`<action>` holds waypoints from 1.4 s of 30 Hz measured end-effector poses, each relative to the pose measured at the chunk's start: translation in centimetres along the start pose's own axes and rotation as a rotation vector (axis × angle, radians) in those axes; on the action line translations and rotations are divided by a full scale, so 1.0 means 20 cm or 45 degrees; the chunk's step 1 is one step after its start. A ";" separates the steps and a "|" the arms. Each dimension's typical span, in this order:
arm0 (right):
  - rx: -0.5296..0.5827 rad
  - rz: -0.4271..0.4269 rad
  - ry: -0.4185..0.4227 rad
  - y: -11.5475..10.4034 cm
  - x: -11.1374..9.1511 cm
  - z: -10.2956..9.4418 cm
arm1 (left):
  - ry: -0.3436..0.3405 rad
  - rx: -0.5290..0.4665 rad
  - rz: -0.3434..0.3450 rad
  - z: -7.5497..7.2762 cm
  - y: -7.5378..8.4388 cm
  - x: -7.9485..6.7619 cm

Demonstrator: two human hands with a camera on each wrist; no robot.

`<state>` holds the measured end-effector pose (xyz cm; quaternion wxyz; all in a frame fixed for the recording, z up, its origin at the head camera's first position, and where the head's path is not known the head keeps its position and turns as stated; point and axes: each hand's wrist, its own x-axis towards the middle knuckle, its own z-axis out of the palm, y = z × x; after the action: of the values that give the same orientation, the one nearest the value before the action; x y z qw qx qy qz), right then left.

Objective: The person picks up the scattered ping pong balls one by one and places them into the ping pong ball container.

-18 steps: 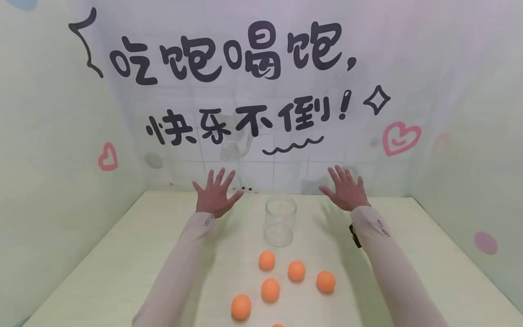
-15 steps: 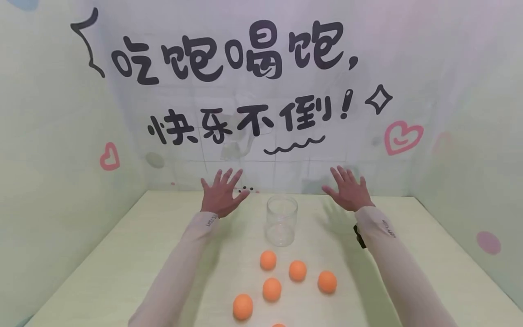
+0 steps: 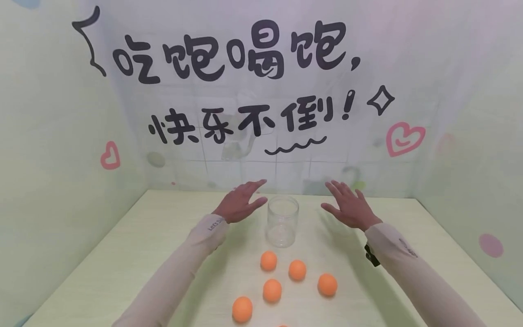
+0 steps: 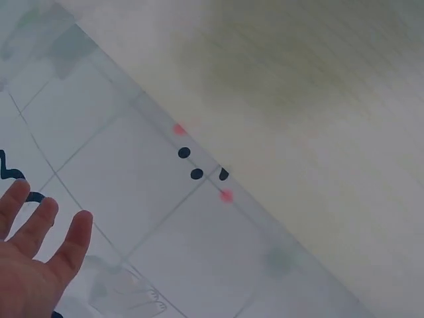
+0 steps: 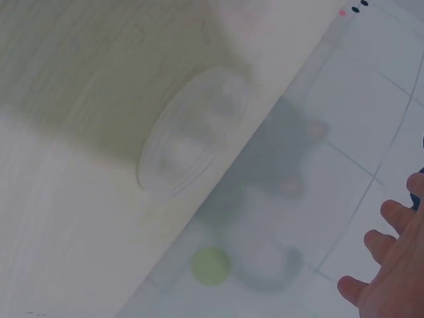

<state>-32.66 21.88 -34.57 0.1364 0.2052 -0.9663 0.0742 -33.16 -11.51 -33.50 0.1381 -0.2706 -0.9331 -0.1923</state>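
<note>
Both hands hang in the air over the back of the table, holding nothing. My left hand (image 3: 241,202) points inward with straight fingers, just left of a clear open-topped jar (image 3: 282,222). On the jar's other side, my right hand (image 3: 349,206) spreads its fingers toward the back wall, apart from the jar. Several orange table tennis balls (image 3: 272,290) lie on the table in front of the jar. A clear, flat round thing like a lid (image 5: 195,132) lies near the table's back edge in the right wrist view. In the left wrist view, fingers (image 4: 73,245) are stretched out.
The pale table (image 3: 122,254) meets a white back wall (image 3: 184,172) with dark writing, hearts and dots. Side walls (image 3: 57,181) stand left and right. One ball is cut off by the bottom edge of the head view.
Both hands have come down a little from the back wall. The left hand has turned and moved right toward the jar. Jar and balls have stayed in place.
</note>
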 end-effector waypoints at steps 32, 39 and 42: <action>0.173 -0.263 0.006 -0.28 -0.45 0.11 | -0.388 0.063 -0.032 0.01 0.12 0.06; 0.185 -0.266 -0.038 -0.33 -0.52 0.11 | -0.411 0.083 -0.032 0.02 0.12 0.06; 0.188 -0.277 -0.047 -0.34 -0.54 0.11 | -0.393 0.102 -0.020 0.02 0.11 0.06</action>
<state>-20.77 19.28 -39.33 0.1102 0.3198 -0.9326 0.1259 -32.95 -8.98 -32.81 0.0023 -0.2839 -0.9523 -0.1121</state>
